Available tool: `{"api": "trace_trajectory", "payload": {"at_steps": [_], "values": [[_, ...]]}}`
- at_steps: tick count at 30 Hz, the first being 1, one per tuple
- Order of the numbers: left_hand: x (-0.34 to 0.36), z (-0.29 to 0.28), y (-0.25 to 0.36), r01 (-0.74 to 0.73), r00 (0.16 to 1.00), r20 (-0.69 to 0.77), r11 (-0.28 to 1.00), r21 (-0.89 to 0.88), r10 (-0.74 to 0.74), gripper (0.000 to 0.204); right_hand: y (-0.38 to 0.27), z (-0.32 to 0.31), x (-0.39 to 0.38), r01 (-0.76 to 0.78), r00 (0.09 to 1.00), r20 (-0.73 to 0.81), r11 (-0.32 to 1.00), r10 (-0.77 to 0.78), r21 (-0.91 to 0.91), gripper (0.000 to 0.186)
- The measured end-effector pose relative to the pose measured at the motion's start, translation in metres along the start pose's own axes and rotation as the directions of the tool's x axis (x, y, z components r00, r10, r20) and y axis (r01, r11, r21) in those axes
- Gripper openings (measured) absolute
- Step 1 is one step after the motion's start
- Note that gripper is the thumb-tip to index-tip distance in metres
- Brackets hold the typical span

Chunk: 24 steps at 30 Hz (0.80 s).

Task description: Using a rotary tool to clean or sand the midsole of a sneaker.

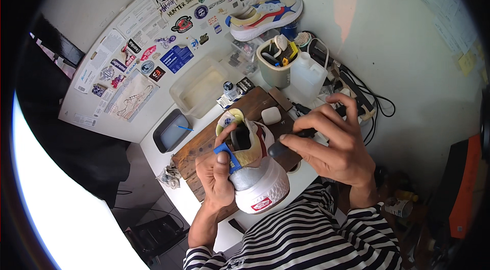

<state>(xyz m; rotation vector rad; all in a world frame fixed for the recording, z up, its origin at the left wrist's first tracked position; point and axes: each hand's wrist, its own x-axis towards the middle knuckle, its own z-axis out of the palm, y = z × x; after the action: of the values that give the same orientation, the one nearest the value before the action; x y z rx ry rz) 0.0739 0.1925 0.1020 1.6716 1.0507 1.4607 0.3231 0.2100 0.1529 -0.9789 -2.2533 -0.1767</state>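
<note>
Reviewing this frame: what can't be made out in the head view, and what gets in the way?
All in the head view:
- Toe of the white-soled sneaker in the left hand: hidden behind its own heel and collar.
- Exact kind of dark, round-ended tool: the right hand covers part.
- Lower ends of the tools in the grey-green bin: hidden by its wall.
- Writing on the wall papers: too small, faint.

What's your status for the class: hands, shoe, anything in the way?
Left hand gripping shoe at collar. Right hand holding dark tool beside it. White block nearby on wooden board.
</note>
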Motion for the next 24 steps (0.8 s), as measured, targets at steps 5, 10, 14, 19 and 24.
{"api": "trace_trajectory", "payload": {"at_steps": [5, 10, 14, 19, 24], "values": [[-0.001, -0.002, -0.001, 0.005, 1.000, -0.016, 1.000, 0.018, -0.005, 0.059, -0.017, 0.009, 0.007, 0.142, 0.990, -0.065, 0.938, -0.129, 0.317, 0.026], [-0.008, -0.015, -0.016, -0.018, 1.000, -0.019, 0.999, -0.050, 0.017, 0.064, 0.013, 0.022, -0.007, -0.032, 0.999, 0.034, 0.962, 0.024, 0.271, 0.029], [-0.009, -0.010, -0.010, -0.024, 0.994, -0.110, 0.992, -0.126, 0.010, 0.053, -0.010, 0.031, 0.005, 0.124, 0.992, -0.090, 0.824, -0.089, 0.552, 0.027], [-0.012, -0.015, -0.011, 0.032, 0.992, -0.116, 0.991, -0.132, -0.047, 0.064, 0.012, 0.041, -0.007, 0.018, 1.000, -0.023, 0.894, -0.008, 0.449, 0.026], [-0.012, -0.016, -0.012, 0.018, 0.992, -0.122, 0.991, -0.130, -0.034, 0.065, 0.000, 0.044, -0.005, 0.075, 0.997, -0.046, 0.849, -0.059, 0.524, 0.024]]}}
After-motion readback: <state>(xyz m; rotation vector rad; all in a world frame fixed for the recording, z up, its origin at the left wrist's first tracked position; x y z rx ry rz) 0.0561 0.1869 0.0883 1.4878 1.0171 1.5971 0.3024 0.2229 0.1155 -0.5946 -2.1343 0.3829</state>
